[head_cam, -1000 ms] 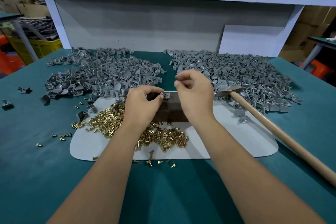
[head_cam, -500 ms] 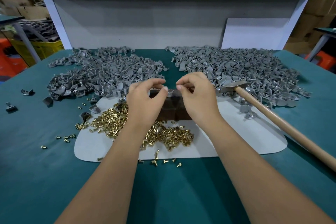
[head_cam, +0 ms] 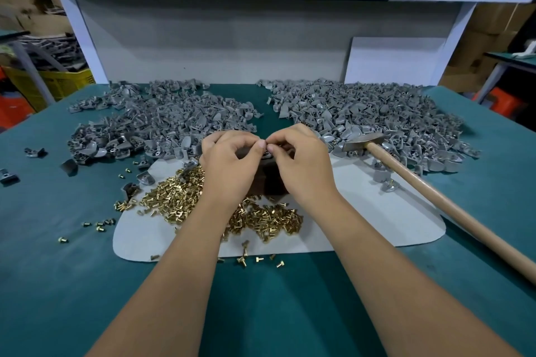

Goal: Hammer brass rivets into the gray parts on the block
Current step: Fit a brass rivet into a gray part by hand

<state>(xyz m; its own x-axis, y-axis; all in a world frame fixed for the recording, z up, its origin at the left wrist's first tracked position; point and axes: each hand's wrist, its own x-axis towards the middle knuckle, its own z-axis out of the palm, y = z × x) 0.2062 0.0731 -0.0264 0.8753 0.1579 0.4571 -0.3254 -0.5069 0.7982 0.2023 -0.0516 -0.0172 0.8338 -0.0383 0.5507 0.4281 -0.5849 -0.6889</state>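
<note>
Both hands, left hand (head_cam: 229, 165) and right hand (head_cam: 301, 162), pinched a gray part (head_cam: 268, 154) atop the block (head_cam: 268, 182); seating step, I'd say. Hammer (head_cam: 359, 143) waited at three o'clock.

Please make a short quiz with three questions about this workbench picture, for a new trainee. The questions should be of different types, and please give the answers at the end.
1. True or false: one hand is holding the hammer.
2. Multiple choice: where does the heap of brass rivets lie? A) on the teal table only B) mostly on the pale mat, just in front of the dark block C) on the upper shelf.
3. Short answer: what are the left hand and right hand doing?

Key
1. False: it lies free at the right, head by the gray parts.
2. B
3. Their fingertips meet over the block, pinching something small; it is too hidden to name.
</note>
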